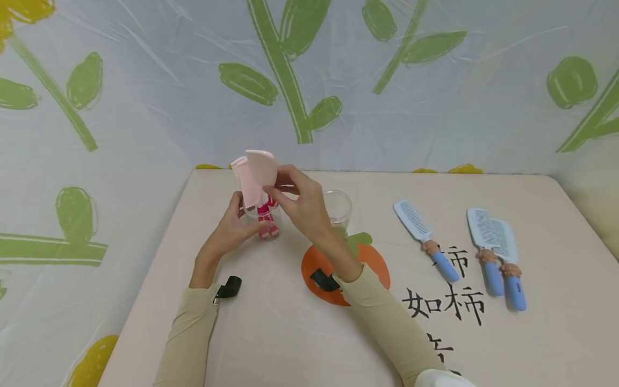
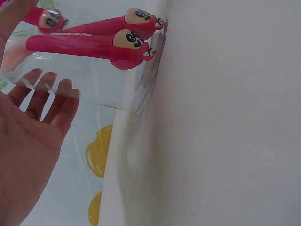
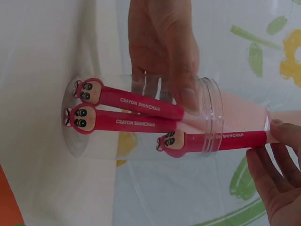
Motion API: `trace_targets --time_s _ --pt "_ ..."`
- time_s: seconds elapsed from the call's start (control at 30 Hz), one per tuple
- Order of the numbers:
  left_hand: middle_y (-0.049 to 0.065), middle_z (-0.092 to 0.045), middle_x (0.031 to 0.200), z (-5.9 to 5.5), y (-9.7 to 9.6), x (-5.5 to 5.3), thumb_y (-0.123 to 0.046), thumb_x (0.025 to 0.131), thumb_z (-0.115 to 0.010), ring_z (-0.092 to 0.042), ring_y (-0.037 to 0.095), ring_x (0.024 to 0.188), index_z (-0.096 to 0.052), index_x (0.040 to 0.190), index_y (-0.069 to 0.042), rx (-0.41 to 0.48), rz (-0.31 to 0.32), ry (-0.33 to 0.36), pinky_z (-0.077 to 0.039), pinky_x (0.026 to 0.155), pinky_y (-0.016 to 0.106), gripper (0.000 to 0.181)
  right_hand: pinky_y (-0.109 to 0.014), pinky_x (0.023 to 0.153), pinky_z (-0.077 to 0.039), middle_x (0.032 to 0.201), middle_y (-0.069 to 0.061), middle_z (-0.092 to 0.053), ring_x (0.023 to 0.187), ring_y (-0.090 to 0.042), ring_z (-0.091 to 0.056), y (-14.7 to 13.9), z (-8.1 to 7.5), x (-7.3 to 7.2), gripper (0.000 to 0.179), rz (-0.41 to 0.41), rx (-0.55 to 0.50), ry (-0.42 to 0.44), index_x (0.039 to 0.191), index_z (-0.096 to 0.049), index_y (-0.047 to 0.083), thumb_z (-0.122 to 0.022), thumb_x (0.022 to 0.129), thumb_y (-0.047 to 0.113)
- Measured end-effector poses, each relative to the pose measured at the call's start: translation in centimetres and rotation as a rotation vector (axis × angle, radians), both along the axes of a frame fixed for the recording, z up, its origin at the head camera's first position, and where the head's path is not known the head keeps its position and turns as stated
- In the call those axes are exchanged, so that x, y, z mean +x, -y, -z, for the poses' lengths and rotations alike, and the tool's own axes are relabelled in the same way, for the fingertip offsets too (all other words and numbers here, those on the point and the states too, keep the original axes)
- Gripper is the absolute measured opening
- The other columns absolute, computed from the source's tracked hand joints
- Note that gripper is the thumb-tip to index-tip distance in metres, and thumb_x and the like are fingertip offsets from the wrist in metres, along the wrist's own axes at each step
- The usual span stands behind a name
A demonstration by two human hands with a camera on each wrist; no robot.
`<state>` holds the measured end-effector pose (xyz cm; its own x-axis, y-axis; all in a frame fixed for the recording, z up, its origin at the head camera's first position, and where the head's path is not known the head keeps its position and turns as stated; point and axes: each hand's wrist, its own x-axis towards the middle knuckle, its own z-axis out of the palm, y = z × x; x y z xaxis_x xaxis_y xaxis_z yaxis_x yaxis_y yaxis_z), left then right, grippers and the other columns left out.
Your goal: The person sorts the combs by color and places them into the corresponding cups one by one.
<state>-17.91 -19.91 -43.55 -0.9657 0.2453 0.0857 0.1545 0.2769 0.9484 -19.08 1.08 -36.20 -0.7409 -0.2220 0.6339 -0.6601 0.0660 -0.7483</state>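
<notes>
My left hand [image 1: 231, 230] grips a clear plastic cup [image 2: 96, 92] by its side, fingers and thumb round the wall. Inside stand two pink combs [image 1: 247, 185], their red cartoon-headed handles [image 3: 138, 104] pointing down to the cup's base. Between thumb and fingers, my right hand [image 1: 306, 207] pinches a third pink comb [image 1: 263, 169] near where its head meets the handle. That comb's red handle [image 3: 228, 141] reaches down through the cup's mouth, its cartoon end well above the base. The right fingers are above the rim, apart from the cup.
Another clear cup [image 1: 338, 207] stands just right of my right hand, partly behind it. On the right of the table lie three blue combs [image 1: 439, 260], two of them overlapping [image 1: 493, 277]. The tablecloth [image 1: 271, 333] carries an orange persimmon print [image 1: 382, 266] and black characters.
</notes>
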Motion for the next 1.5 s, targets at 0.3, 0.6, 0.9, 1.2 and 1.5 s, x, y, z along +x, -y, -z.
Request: trace_targets --time_s 0.3,0.6,0.9,1.2,1.5 --pt "0.013 -0.040 0.142 -1.2 -0.6 0.5 -0.007 0.089 -0.079 -0.040 0.033 0.138 -0.030 0.141 -0.004 0.031 -0.007 0.021 -0.029 0.117 0.057 0.072 -0.041 0.085 -0.061 0.108 -0.014 -0.072 0.097 -0.024 -0.071 0.3 0.9 -0.4 0.028 0.002 0.139 0.022 0.117 -0.068 -0.004 -0.077 0.092 0.003" --pt "0.016 -0.041 0.140 -1.5 -0.7 0.6 -0.003 0.090 -0.077 -0.040 0.034 0.137 -0.030 0.139 0.000 0.033 0.008 -0.011 -0.028 0.116 0.059 0.068 -0.031 0.088 -0.059 0.102 -0.013 -0.073 0.095 -0.023 -0.071 0.0 1.2 -0.5 0.021 -0.012 0.252 0.046 0.109 -0.071 -0.002 -0.078 0.092 0.006" --pt "0.007 -0.042 0.143 0.2 -0.1 -0.1 -0.012 0.089 -0.081 -0.040 0.024 0.137 -0.030 0.143 -0.008 0.032 0.013 -0.015 -0.026 0.118 0.056 0.074 -0.032 0.098 -0.053 0.113 -0.013 -0.073 0.105 -0.024 -0.068 -0.5 1.2 -0.6 0.029 -0.092 0.402 0.068 0.120 -0.069 -0.004 -0.076 0.093 0.006" --pt "0.006 -0.043 0.141 -0.1 0.1 0.0 -0.016 0.089 -0.082 -0.040 0.022 0.135 -0.030 0.144 -0.009 0.031 0.026 -0.030 -0.027 0.117 0.056 0.075 -0.027 0.101 -0.051 0.120 -0.014 -0.069 0.113 -0.026 -0.067 -1.1 0.2 -0.2 0.034 -0.163 0.424 0.120 0.125 -0.065 -0.005 -0.074 0.093 0.002" --pt "0.011 -0.042 0.142 0.0 0.0 0.1 -0.016 0.089 -0.082 -0.037 0.026 0.136 -0.028 0.145 -0.008 0.016 0.003 -0.008 -0.024 0.119 0.058 0.078 -0.031 0.101 -0.052 0.120 -0.012 -0.067 0.113 -0.022 -0.065 -1.9 -0.7 0.6 0.035 -0.193 0.418 0.168 0.126 -0.061 -0.002 -0.074 0.094 0.003"
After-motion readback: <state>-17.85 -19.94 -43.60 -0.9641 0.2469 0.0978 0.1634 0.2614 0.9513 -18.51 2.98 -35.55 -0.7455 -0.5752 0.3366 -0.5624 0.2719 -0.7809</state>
